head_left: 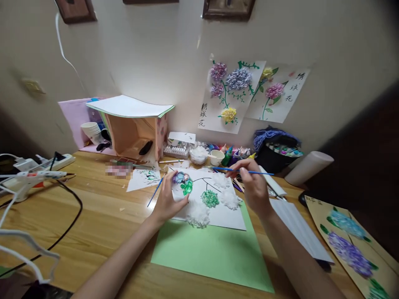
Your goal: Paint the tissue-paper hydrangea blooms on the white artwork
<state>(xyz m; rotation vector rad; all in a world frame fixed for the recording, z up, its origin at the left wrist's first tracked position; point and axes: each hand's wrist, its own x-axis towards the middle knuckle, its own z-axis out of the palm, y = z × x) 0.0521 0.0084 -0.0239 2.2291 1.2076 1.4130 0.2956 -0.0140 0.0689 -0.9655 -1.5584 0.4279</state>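
Note:
My left hand (pixel 170 199) grips a small round paint palette (pixel 183 182) with green, blue and pink paint, tilted above the white paper. Between the fingers of my right hand (pixel 254 187) is a blue paintbrush (pixel 262 172), lying nearly level with its tip pointing left over the paper. Below both hands, the white sheet (pixel 230 222) carries thin black stem lines, fluffy white tufts (pixel 198 215) and one green-coloured tuft (pixel 210 199). Under it lies a pale green sheet (pixel 212 253). A second blue paintbrush (pixel 156 192) rests left of the palette.
At the back stand a paper cup (pixel 217 157), a bowl of white fluff (pixel 199 154) and paint bottles (pixel 229 157). A cardboard box (pixel 131 135) is behind left. Cables and a glue gun (pixel 34 177) occupy the left. Flower artwork (pixel 352 245) lies on the right.

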